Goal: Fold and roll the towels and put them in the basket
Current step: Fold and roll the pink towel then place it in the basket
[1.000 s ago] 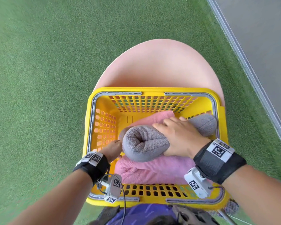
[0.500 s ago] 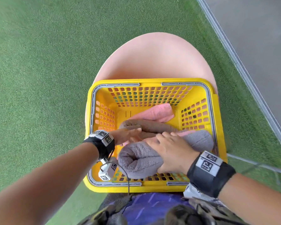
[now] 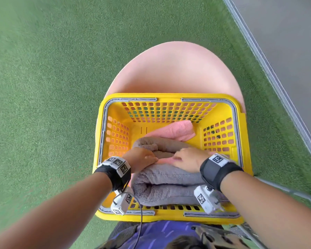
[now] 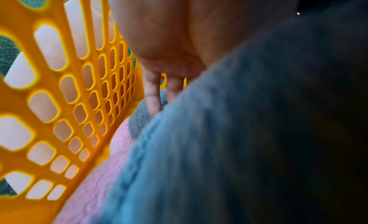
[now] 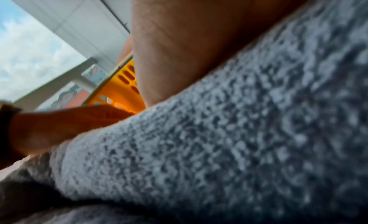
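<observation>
Towels fill most of the yellow perforated plastic basket (image 3: 171, 105), which sits on a pale pink rounded seat (image 3: 174, 69) over green artificial turf (image 3: 52, 78). Nearest the person lies a grey terry towel roll (image 3: 167, 187), lengthwise against the basket's near wall. Beyond it sits a brown-grey rolled towel (image 3: 158, 145), and a pink folded towel (image 3: 176, 130) shows behind that and underneath, as the left wrist view confirms at the basket floor.

The left hand (image 3: 142, 159) rests with straight fingers reaching over the far edge of the grey roll, toward the gap between the 2 rolls; nothing appears pinched. The right hand (image 3: 187, 159) lies flat, palm down on the same far edge, fingers extended and slightly blurred. Both hands look spread and pressing, not gripping, though the fingertips are partly hidden by the towels.

My read is that the grey roll is being tucked into place, so the task is near its end for this towel.

Risks from here: the roll's outer flap faces the near wall and may spring loose once pressure lifts, since terry is springy. Pushing too hard could shove the brown-grey roll askew or uncurl it. The basket overhangs the seat's near edge, so heavy downward force there might tip it toward the person.
</observation>
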Demonstrator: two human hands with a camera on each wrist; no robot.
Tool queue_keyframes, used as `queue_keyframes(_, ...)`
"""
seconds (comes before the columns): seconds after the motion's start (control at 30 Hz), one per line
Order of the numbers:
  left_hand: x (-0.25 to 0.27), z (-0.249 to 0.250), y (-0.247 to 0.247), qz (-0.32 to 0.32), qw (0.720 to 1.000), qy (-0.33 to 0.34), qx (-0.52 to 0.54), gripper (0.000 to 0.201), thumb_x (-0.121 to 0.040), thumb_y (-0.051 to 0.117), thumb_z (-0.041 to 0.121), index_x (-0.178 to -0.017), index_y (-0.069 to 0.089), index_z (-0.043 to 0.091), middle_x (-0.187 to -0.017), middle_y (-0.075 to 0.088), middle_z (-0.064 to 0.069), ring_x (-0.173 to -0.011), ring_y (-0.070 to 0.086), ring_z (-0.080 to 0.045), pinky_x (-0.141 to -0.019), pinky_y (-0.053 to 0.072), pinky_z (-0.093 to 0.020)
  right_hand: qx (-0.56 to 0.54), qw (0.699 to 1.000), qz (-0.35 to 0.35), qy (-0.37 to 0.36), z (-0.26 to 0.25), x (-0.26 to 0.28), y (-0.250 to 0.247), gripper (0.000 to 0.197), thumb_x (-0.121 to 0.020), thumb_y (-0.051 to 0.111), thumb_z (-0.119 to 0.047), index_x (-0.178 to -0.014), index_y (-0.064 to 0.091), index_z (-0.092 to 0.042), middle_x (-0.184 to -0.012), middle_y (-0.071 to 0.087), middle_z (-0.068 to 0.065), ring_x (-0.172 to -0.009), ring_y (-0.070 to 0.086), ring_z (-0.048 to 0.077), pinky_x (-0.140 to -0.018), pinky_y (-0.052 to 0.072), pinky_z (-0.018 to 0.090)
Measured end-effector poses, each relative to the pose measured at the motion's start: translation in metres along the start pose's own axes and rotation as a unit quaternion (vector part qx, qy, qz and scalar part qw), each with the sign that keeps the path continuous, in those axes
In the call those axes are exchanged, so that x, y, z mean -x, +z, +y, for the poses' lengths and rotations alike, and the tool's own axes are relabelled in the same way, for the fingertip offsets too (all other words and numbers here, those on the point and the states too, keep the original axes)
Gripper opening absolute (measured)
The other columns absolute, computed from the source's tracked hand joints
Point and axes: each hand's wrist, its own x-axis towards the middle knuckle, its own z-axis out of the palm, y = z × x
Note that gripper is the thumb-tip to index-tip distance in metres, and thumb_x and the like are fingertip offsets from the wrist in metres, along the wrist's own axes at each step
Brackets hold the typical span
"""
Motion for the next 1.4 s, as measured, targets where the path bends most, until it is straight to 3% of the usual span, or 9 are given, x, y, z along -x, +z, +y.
queue_keyframes(0.13, -0.027, -0.012, -0.01, 0.091, 0.993, 0.027, -0.069, 0.044, -0.086, 0.066, 0.043, -0.129, 0.058, 0.036, -0.128, 0.055, 0.004, -0.116, 0.05, -0.023, -0.091, 0.051, -0.042, -0.001, 0.999, -0.046, -0.02, 0.004, -0.011, 0.0, 0.068, -0.087, 0.023, -0.068, -0.112, 0.071, -0.027, -0.119, 0.07, 0.004, -0.107, 0.062, 0.028, -0.085, 0.048, 0.035)
queue_keyframes(0.3, -0.065, -0.018, -0.01, 0.022, 0.981, 0.01, -0.194, 0.077, -0.08, 0.072, 0.044, -0.145, 0.034, 0.031, -0.146, 0.037, 0.003, -0.129, 0.038, -0.026, -0.092, 0.051, -0.044, -0.037, 0.997, -0.056, -0.026, 0.01, -0.031, 0.0, 0.069, -0.068, 0.024, -0.074, -0.063, 0.064, -0.019, -0.076, 0.067, 0.006, -0.075, 0.062, 0.028, -0.072, 0.053, 0.041)
queue_keyframes(0.53, -0.094, -0.027, -0.001, -0.056, 0.946, 0.021, -0.319, 0.128, -0.061, 0.078, 0.057, -0.154, -0.006, 0.032, -0.155, 0.019, 0.002, -0.123, 0.044, -0.032, -0.079, 0.051, -0.043, -0.067, 0.996, -0.054, -0.036, 0.019, -0.037, 0.016, 0.048, -0.085, 0.038, -0.057, -0.076, 0.067, -0.021, -0.087, 0.07, 0.004, -0.087, 0.063, 0.029, -0.078, 0.052, 0.039)
queue_keyframes(0.8, -0.099, -0.015, -0.008, 0.023, 0.962, 0.025, -0.27, 0.071, -0.073, 0.065, 0.048, -0.137, 0.04, 0.027, -0.12, 0.052, -0.001, -0.105, 0.051, -0.028, -0.067, 0.052, -0.037, -0.039, 0.998, 0.005, -0.05, 0.019, -0.029, 0.024, 0.051, -0.09, 0.034, -0.055, -0.08, 0.067, -0.017, -0.093, 0.066, 0.009, -0.087, 0.062, 0.032, -0.07, 0.049, 0.039)
queue_keyframes(0.97, -0.09, -0.006, -0.04, 0.1, 0.972, 0.039, -0.211, 0.064, -0.071, 0.064, 0.047, -0.132, 0.05, 0.035, -0.114, 0.055, 0.008, -0.102, 0.054, -0.023, -0.064, 0.043, -0.03, -0.084, 0.994, 0.069, -0.009, 0.019, -0.024, 0.022, 0.042, -0.09, 0.056, -0.051, -0.117, 0.064, -0.02, -0.113, 0.059, 0.006, -0.104, 0.061, 0.031, -0.08, 0.047, 0.037)
queue_keyframes(1.07, -0.079, 0.005, -0.044, 0.108, 0.972, 0.065, -0.2, 0.067, -0.068, 0.064, 0.048, -0.133, 0.051, 0.037, -0.115, 0.057, 0.011, -0.103, 0.055, -0.022, -0.067, 0.044, -0.031, -0.088, 0.979, 0.176, 0.044, 0.021, -0.032, 0.021, 0.102, -0.072, 0.076, -0.057, -0.152, 0.026, -0.017, -0.144, 0.037, 0.011, -0.126, 0.046, 0.034, -0.1, 0.048, 0.045)
queue_keyframes(1.17, -0.07, 0.02, -0.04, 0.12, 0.97, 0.101, -0.186, 0.065, -0.065, 0.063, 0.049, -0.128, 0.055, 0.036, -0.111, 0.06, 0.011, -0.1, 0.058, -0.023, -0.071, 0.05, -0.033, -0.017, 0.969, 0.243, 0.033, 0.023, -0.047, 0.016, 0.137, -0.06, 0.079, -0.07, -0.158, 0.002, -0.012, -0.162, 0.02, 0.012, -0.142, 0.03, 0.033, -0.114, 0.037, 0.044)
queue_keyframes(1.27, -0.066, 0.03, -0.039, 0.142, 0.968, 0.117, -0.171, 0.057, -0.067, 0.062, 0.054, -0.119, 0.058, 0.031, -0.105, 0.061, 0.008, -0.095, 0.059, -0.024, -0.07, 0.047, -0.032, -0.026, 0.963, 0.268, -0.009, 0.023, -0.061, 0.015, 0.138, -0.052, 0.079, -0.074, -0.157, 0.012, -0.016, -0.16, 0.03, 0.008, -0.146, 0.029, 0.028, -0.115, 0.035, 0.047)
queue_keyframes(1.4, -0.061, 0.028, -0.035, 0.141, 0.966, 0.128, -0.172, 0.064, -0.071, 0.055, 0.075, -0.12, 0.057, 0.034, -0.106, 0.061, 0.009, -0.094, 0.057, -0.021, -0.071, 0.05, -0.033, -0.036, 0.959, 0.277, -0.044, 0.023, -0.065, 0.016, 0.089, -0.056, 0.078, -0.058, -0.131, 0.047, -0.024, -0.119, 0.064, 0.002, -0.118, 0.057, 0.027, -0.102, 0.044, 0.044)
